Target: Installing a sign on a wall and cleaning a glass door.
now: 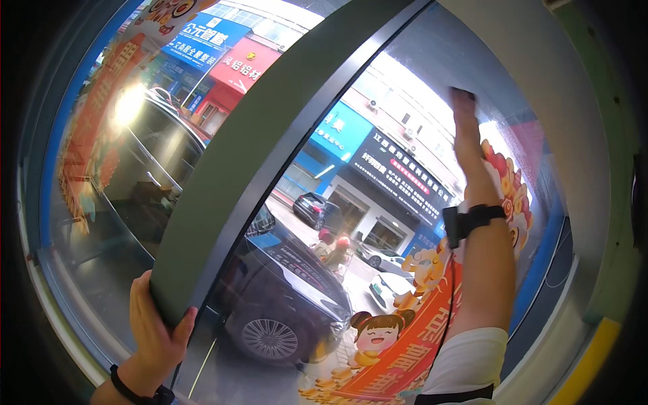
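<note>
My left hand (156, 324) grips the lower part of a grey-green door frame (256, 148) that runs diagonally up through the view. My right hand (467, 128) is raised high against the glass pane (418, 101) on the right side, with a small dark thing (463, 93) at its fingertips pressed on the glass; what it is I cannot tell. A black band with a small device (472, 219) sits on my right wrist. A black band is also on my left wrist.
Colourful cartoon stickers (398, 337) cover the lower glass on the right and the left pane (94, 135). Through the glass are a dark parked car (283, 304), other cars, people and shopfronts. A pale wall (580, 169) borders the right.
</note>
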A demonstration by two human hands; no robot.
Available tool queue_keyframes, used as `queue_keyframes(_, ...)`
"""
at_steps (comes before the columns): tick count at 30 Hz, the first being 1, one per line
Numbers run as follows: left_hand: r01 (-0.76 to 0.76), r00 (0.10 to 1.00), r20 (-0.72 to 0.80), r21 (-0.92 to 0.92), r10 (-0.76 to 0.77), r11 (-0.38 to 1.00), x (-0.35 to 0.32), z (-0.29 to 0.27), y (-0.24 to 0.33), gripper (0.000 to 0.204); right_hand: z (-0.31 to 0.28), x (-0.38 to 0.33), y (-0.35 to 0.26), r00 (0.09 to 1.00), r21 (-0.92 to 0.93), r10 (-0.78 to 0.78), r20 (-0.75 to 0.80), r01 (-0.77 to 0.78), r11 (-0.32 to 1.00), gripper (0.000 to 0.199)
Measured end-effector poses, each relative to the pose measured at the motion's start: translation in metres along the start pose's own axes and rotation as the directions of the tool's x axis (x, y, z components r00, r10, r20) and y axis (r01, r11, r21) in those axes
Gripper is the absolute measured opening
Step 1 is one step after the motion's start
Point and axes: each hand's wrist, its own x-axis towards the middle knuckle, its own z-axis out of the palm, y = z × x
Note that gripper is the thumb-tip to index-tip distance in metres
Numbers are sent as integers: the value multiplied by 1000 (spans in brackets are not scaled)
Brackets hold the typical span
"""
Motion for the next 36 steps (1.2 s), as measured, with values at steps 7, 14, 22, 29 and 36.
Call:
queue_keyframes(7, 44, 999, 17, -46, -43, 998, 2, -6, -1, 65, -146, -48, -290, 798, 792, -587, 132, 271, 546, 50)
queue_keyframes(14, 57, 998, 40, -60, -55, 997, 7, -7, 2, 65, -79, -21, -189, 868, 449, -146, 475, -97, 888, 49)
queue_keyframes(22, 32, 998, 63, -82, -26, 996, 15, -11, 9, 63, -10, 73, -136, 992, 213, -109, -61, 120, 970, 41)
queue_keyframes(29, 106, 991, 83, -74, -100, 992, 6, -8, 8, 60, -48, 37, -219, 999, 366, -46, 17, 36, 930, 40)
queue_keyframes(36, 142, 990, 34, -73, -140, 987, 2, -2, 7, 60, -132, -47, -322, 952, 674, -260, 163, 85, 734, 46)
